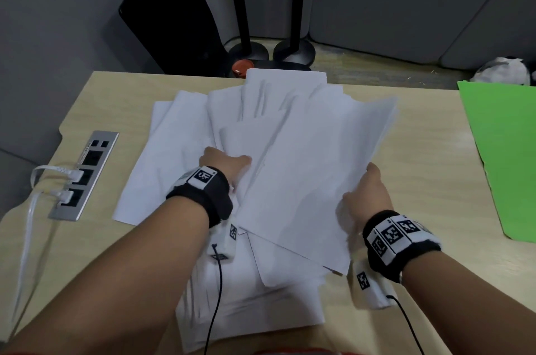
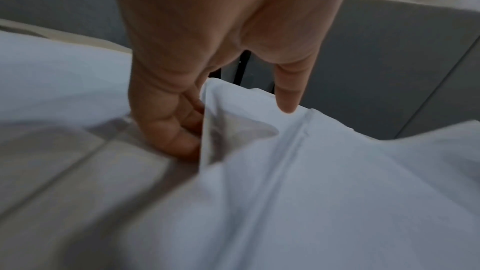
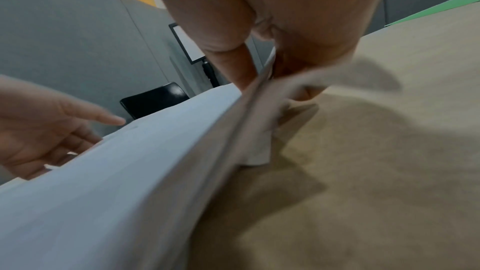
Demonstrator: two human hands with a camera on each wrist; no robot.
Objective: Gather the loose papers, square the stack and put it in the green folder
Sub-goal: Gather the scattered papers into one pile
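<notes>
White sheets are spread over the middle of the wooden desk (image 1: 406, 151), and all places below are given from this spread of loose papers (image 1: 185, 134). The papers are the largest thing in hand; they lie fanned and crossed over each other, so the step is judged to be the gathering, with the squaring not yet begun. A lifted bundle (image 1: 304, 180) is held above the spread, tilted toward its right side.

The right hand (image 1: 367, 195) is clamped on the right edge of this bundle, with the thumb on top and the fingers (image 3: 306, 91) under the sheets. The left hand (image 1: 223, 163) sits at the left side of the bundle; its fingers (image 2: 179, 137) are curled under a raised sheet edge and the thumb lies on top, so it seems to pinch the paper.

To do the step well, the bundle should be kept low and the remaining sheets slid under or onto it, a few at one time. The edges should be tapped on the desk only after all sheets are collected.

The green folder (image 1: 507, 151) lies flat, well apart to the right of the papers. No paper is seen on it, and it cannot be told whether it is open
</notes>
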